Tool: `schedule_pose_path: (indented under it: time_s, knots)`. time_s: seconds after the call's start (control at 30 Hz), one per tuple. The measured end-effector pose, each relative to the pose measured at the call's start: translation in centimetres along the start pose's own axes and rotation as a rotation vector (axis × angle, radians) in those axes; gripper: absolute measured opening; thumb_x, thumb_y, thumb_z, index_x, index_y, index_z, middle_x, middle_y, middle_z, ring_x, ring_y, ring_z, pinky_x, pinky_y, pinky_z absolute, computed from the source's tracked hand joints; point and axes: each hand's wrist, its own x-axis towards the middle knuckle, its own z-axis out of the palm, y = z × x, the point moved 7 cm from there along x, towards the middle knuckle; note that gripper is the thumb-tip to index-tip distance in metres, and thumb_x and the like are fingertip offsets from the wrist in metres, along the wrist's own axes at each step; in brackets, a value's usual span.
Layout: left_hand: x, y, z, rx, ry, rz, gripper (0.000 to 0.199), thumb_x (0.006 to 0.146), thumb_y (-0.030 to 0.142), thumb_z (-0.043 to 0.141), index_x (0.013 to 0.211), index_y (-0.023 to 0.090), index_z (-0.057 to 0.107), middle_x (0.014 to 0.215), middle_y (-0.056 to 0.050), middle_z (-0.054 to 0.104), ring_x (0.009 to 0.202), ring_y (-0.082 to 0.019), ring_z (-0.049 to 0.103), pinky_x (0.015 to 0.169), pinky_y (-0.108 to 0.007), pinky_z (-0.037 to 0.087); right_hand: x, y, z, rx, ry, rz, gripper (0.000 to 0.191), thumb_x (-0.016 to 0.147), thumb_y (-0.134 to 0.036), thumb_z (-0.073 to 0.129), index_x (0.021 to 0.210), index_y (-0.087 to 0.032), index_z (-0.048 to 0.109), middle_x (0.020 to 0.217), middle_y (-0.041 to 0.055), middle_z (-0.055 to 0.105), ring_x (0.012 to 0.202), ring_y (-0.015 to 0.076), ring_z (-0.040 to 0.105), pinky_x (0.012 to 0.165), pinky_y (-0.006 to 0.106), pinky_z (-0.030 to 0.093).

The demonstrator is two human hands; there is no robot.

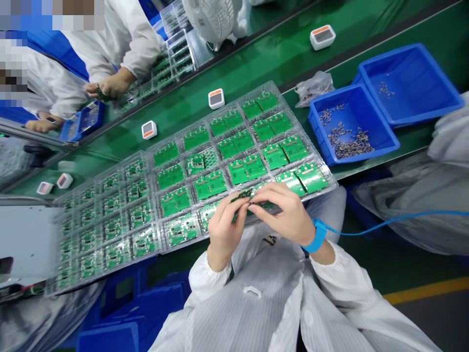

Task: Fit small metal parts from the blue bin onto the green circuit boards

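My left hand (226, 224) is closed on a small green circuit board (241, 194), raised just over the near edge of a clear plastic tray (224, 187). At the board's edge, my right hand (280, 210) pinches a tiny metallic part (250, 203), too small to name. A blue wrist strap (315, 236) with a cord is around my right wrist. Beneath and beyond my hands, the tray's compartments hold green circuit boards (240, 167), many lying in pairs. One compartment in the tray shows a bare mesh-like patch beside a board.
To the right stand two blue bins (335, 159) with small metal parts, beside a plastic bag (314, 89). A second board tray (106, 220) lies left. Small white timers (216, 99) sit along the bench. Across it, co-workers' hands (116, 84) work near a white fan (214, 19).
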Motion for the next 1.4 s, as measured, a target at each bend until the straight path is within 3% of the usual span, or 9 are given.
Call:
schedule_pose_path:
  time_s: [0.1,0.23,0.43,0.63,0.73,1.03,1.4]
  knots:
    - [-0.2,-0.3,0.0,-0.061,-0.004,-0.064,0.024,0.110,0.018,0.072,0.133,0.022,0.077,0.120,-0.009,0.088,0.112,-0.022,0.087,0.091,-0.031,0.073,0.1,0.6,-0.5,0.059,0.053,0.043,0.007,0.108,-0.024,0.078,0.102,-0.022,0.079,0.097,0.0041,0.080,0.091,0.0202,0.076,0.086,0.039,0.060]
    - [-0.7,-0.7,0.2,-0.106,-0.024,-0.140,0.057,0.110,0.028,0.075,0.164,0.020,0.057,0.130,-0.014,0.086,0.108,-0.022,0.088,0.085,-0.029,0.074,0.0,1.3,-0.6,0.045,0.101,0.108,0.012,0.109,-0.025,0.078,0.096,-0.023,0.078,0.096,0.0043,0.082,0.090,0.0213,0.077,0.086,0.041,0.060]
    - [-1.0,-0.7,-0.1,-0.072,-0.040,-0.115,0.037,0.109,0.028,0.077,0.145,0.023,0.073,0.132,-0.010,0.087,0.113,-0.023,0.088,0.093,-0.031,0.076,0.0,1.3,-0.7,0.018,0.116,0.134,0.015,0.109,-0.024,0.077,0.094,-0.023,0.076,0.093,0.0036,0.081,0.089,0.0210,0.076,0.085,0.040,0.058]
    - [-1.1,-0.9,0.8,-0.251,-0.138,-0.096,0.047,0.112,0.020,0.070,0.158,0.024,0.061,0.150,-0.015,0.079,0.141,-0.027,0.078,0.114,-0.042,0.071,0.2,1.4,-0.8,0.021,0.107,0.144,0.018,0.108,-0.021,0.077,0.091,-0.022,0.073,0.092,0.0025,0.078,0.088,0.0203,0.075,0.085,0.039,0.057]
    - [-1.1,-1.0,1.2,-0.342,-0.172,-0.106,0.051,0.113,0.015,0.067,0.161,0.026,0.057,0.156,-0.014,0.076,0.148,-0.026,0.074,0.120,-0.042,0.068,0.1,1.5,-0.7,0.029,0.111,0.143,0.018,0.108,-0.020,0.077,0.091,-0.022,0.073,0.092,0.0024,0.078,0.088,0.0203,0.075,0.085,0.039,0.057]
    - [-1.2,-1.0,1.5,-0.359,-0.240,-0.084,0.057,0.112,0.010,0.066,0.165,0.026,0.054,0.162,-0.015,0.072,0.153,-0.025,0.070,0.127,-0.042,0.063,0.1,1.5,-0.4,0.009,0.062,0.134,0.020,0.110,-0.019,0.074,0.090,-0.021,0.071,0.090,0.0021,0.076,0.086,0.0195,0.071,0.085,0.039,0.053]
    - [-0.9,-0.1,1.2,-0.205,-0.280,-0.006,0.057,0.111,0.008,0.065,0.165,0.025,0.054,0.158,-0.016,0.074,0.145,-0.025,0.075,0.119,-0.041,0.069,-0.1,2.0,-0.1,0.008,0.007,0.149,0.020,0.111,-0.020,0.074,0.092,-0.021,0.069,0.089,0.0006,0.073,0.085,0.0191,0.068,0.085,0.038,0.050]
